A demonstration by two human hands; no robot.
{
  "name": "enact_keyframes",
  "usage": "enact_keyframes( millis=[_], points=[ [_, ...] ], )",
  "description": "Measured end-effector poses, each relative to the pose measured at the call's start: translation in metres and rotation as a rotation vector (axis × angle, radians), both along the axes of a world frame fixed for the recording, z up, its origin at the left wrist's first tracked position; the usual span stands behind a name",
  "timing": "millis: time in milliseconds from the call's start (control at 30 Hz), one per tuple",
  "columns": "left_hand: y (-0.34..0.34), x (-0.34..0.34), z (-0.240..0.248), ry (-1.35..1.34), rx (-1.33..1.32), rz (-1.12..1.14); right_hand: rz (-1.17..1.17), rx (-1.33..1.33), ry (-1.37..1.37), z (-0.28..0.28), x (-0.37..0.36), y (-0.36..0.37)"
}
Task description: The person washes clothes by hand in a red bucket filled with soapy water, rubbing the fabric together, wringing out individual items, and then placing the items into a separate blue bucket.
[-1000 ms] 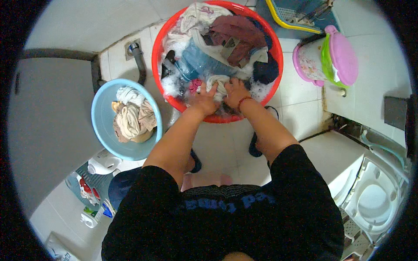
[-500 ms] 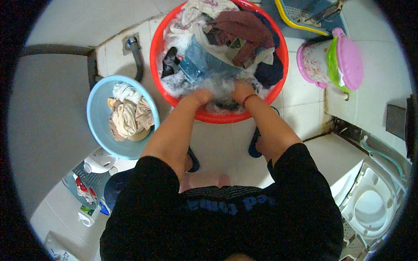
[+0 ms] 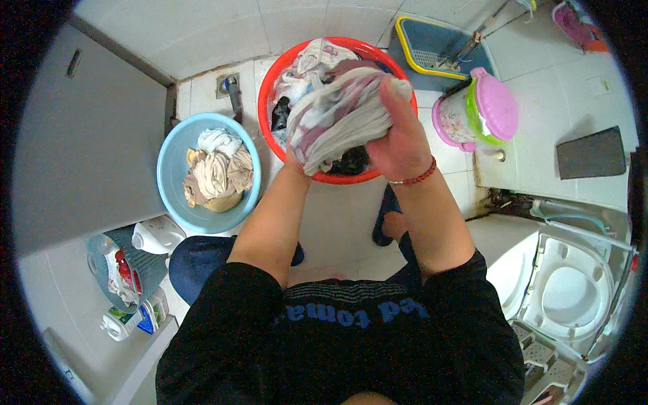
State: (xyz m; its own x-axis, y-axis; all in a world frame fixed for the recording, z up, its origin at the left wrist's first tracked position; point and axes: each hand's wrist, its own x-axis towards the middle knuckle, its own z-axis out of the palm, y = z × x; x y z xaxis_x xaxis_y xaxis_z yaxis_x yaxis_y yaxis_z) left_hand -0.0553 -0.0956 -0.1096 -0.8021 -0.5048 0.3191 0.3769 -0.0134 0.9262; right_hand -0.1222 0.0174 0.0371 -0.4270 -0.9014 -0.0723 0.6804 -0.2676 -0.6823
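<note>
Cloth (image 3: 341,111): I saw it bunched above the red tub (image 3: 347,179), between both hands.
Left hand (image 3: 295,167): against its lower left; fingers hidden, so I couldn't tell their grip.
Right hand (image 3: 401,143): curved around the right end, holding it.
Folds: soft, probably waterlogged and slippery; I favoured gripping both ends.
</note>
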Motion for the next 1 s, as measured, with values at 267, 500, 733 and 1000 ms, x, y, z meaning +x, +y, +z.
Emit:
enact_keyframes(
  millis=[267,500,733,1000],
  points=[
    [0.005,0.014,0.057,0.394,1.202,-0.41,-0.547,0.279,1.724,-0.02,0.05,-0.012],
    [0.003,-0.021,0.038,0.23,1.173,-0.349,-0.754,0.396,2.044,-0.057,0.033,-0.019],
    [0.007,-0.031,0.023,0.105,1.193,-0.292,-0.606,0.55,1.896,-0.061,0.006,-0.029],
    [0.001,0.003,0.0,-0.334,1.118,-0.244,-0.129,0.629,0.067,-0.127,-0.077,-0.028]
  ],
)
